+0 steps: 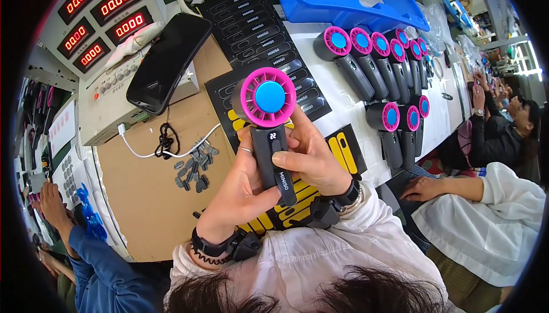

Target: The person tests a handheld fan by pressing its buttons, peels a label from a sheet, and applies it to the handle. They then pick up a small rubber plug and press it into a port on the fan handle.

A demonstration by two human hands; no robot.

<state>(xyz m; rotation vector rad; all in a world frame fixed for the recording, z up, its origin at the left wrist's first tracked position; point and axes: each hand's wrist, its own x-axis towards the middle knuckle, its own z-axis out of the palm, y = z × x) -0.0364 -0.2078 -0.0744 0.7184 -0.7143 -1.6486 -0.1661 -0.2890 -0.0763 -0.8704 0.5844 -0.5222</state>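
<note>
Upright in front of me is a handheld fan (267,97) with a pink round grille, a blue centre and a dark grey handle. My left hand (240,184) is closed around the left side and lower part of the handle. From the other side, my right hand (314,158) grips it, its thumb lying on the long dark strip (281,170) along the handle's front. Whether that strip lies fully flat cannot be told. Below my hands are black sheets with yellow strip shapes (306,198). A scatter of small grey pieces (194,167) lies left of my left hand.
Several similar fans (390,117) stand at the right, near a blue tray (349,18). Black sheets of strips (251,24) lie ahead. At left, a black phone (168,61) leans on a meter box (94,93) with a white cable (137,154). People sit on both sides.
</note>
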